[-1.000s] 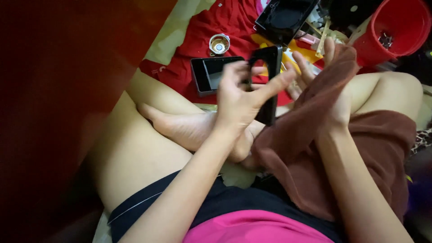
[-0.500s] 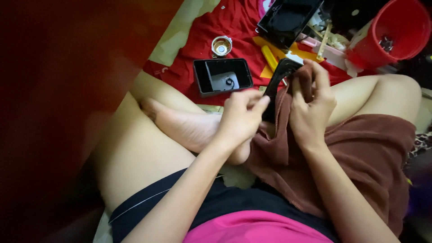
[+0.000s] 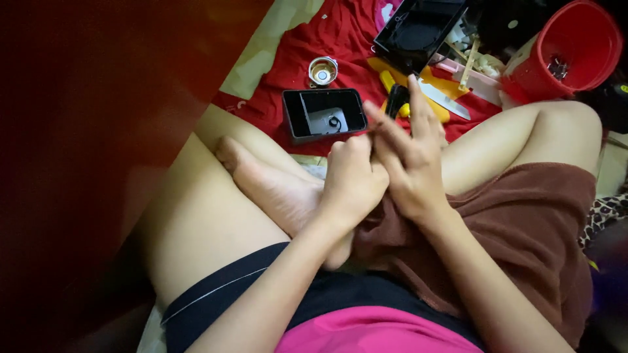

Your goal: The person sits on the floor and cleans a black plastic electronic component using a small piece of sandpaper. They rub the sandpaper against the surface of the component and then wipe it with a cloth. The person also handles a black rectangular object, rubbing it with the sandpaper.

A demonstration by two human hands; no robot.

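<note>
red cloth (image 3: 340, 39) covers the floor ahead of a person sitting cross-legged, and the single head view looks down over bare legs, a bare foot (image 3: 275, 186) and a brown cloth (image 3: 523, 222) draped on the right thigh.

the left hand (image 3: 353, 180) is curled into a loose fist over the foot, fingers pressed together; what it pinches, if anything, cannot be told. the right hand (image 3: 409, 163) touches it on its right side, with index and middle fingers stretched forward and the rest folded. a small dark part (image 3: 394, 99) shows just beyond those fingertips; whether the right hand holds it or it merely lies behind on the cloth cannot be told. its long axis appears to run away from the person, roughly in line with the stretched fingers, and the right hand is the nearer of the two.

an open black tray (image 3: 291, 121), rectangular, lies on the red cloth just ahead and slightly left of the left hand, apart from it, with a small ring-shaped piece (image 3: 334, 121) inside. a little round metal cup (image 3: 322, 70) stands beyond the tray. a larger black case (image 3: 418, 26) lies farther ahead, with yellow strips (image 3: 445, 88) beside it, and a red bucket (image 3: 589, 65) sits at the far right, holding some small metal bits.
</note>
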